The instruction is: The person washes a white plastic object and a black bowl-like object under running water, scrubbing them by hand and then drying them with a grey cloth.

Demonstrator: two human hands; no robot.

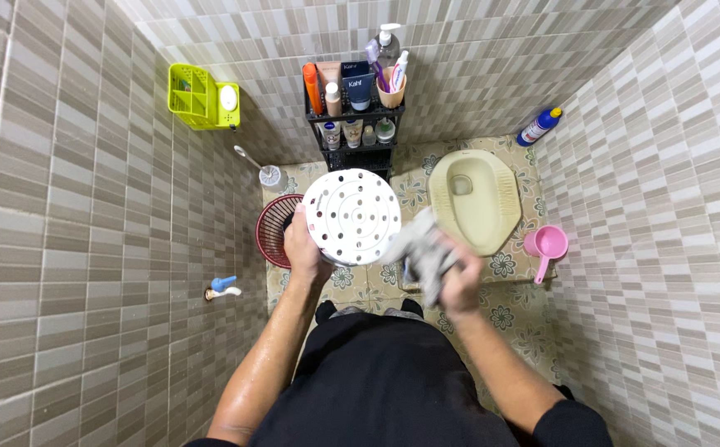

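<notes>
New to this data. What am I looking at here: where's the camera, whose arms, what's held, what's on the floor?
There is one picture, taken by a camera worn on a person's head and looking straight down, so the arms coming from the bottom edge are that person's own. The place is a small tiled bathroom.

The left hand grips the edge of a round white perforated disc. The right hand holds a grey cloth against the disc's rim.

On the patterned floor are a squat toilet, a pink scoop, a red basket and a black rack of toiletry bottles. A green caddy hangs on the wall.
</notes>
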